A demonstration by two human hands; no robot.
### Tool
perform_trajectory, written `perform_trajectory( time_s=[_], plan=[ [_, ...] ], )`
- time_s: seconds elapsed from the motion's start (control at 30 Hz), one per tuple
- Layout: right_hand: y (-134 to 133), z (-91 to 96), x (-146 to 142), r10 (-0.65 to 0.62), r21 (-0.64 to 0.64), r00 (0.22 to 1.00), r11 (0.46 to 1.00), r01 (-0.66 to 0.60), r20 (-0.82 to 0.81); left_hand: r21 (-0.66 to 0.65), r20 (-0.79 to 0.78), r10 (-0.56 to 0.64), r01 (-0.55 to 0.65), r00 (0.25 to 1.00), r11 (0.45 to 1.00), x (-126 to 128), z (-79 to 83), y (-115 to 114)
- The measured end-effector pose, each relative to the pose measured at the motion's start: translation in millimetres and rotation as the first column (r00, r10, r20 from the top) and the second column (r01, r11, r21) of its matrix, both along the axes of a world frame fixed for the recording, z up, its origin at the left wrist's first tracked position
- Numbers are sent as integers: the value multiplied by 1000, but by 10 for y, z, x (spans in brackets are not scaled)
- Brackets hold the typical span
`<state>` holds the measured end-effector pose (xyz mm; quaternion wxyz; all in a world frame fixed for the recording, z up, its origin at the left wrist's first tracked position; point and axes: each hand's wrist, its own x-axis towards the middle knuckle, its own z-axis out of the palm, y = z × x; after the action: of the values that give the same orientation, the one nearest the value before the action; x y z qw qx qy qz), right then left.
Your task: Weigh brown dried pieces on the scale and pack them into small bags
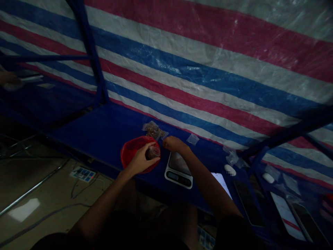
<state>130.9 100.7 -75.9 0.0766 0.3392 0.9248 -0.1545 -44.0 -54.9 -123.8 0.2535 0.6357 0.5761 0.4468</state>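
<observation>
My left hand (142, 158) is wrapped round a small clear plastic cup (155, 151), tilted over the red plastic bag (126, 149), which stands with its mouth wide. Whatever is inside the bag is too dark to tell. Behind it lies a pile of small clear zip bags (152, 129) with brownish bits in them. My right hand (173, 143) is closed beside a small filled bag (163, 134) at the pile's edge; its fingertips are hidden. Below my right wrist sits a digital scale (179, 177) with a dark display.
On the blue table (85, 128) lie an empty zip bag (193, 139), a white rounded case (230, 170), a paper sheet (221, 184) and a dark phone (249, 203). Striped sheeting (182, 83) hangs behind. Another person's hand (9, 78) shows far left. A power strip (83, 174) lies on the floor.
</observation>
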Motion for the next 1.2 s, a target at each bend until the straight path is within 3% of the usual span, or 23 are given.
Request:
perform_trajectory(
  time_s=[0.13, 0.2, 0.33, 0.47, 0.6, 0.77, 0.93, 1.1, 1.2],
  plan=[
    [-64, 140, 76, 11, -1, 997, 1000, -11, -73, -2, 8, -4, 4, 1000, 1000, 12, -12, 5],
    [-137, 273, 123, 13, -26, 978, 999, -19, -208, 3, 14, -6, 6, 1000, 1000, 24, -11, 6],
    [-405, 544, 143, 65, -78, 860, 990, -120, -507, 47, 5, -26, 25, 1000, 999, 85, 52, 10],
    [-692, 713, 138, 234, 29, 839, 967, -253, -492, 38, 25, 5, -6, 1000, 999, 167, 169, -14],
    [-892, 820, 275, 207, 33, 809, 973, -226, -550, 35, 96, 11, -15, 995, 999, 237, 265, -95],
    [-1086, 850, 518, -6, -46, 831, 999, -23, -556, 77, 160, 27, -39, 987, 996, 365, 338, -197],
    [-1172, 786, 720, -74, -172, 816, 985, -32, -574, 107, 188, -24, 4, 982, 994, 504, 394, -228],
    [-1179, 763, 898, -125, -110, 779, 991, 72, -615, 16, 373, -200, 209, 906, 978, 573, 445, -256],
    [-1189, 739, 949, -95, -84, 787, 995, 56, -609, 7, 434, -187, 204, 882, 979, 588, 478, -259]
  ],
)
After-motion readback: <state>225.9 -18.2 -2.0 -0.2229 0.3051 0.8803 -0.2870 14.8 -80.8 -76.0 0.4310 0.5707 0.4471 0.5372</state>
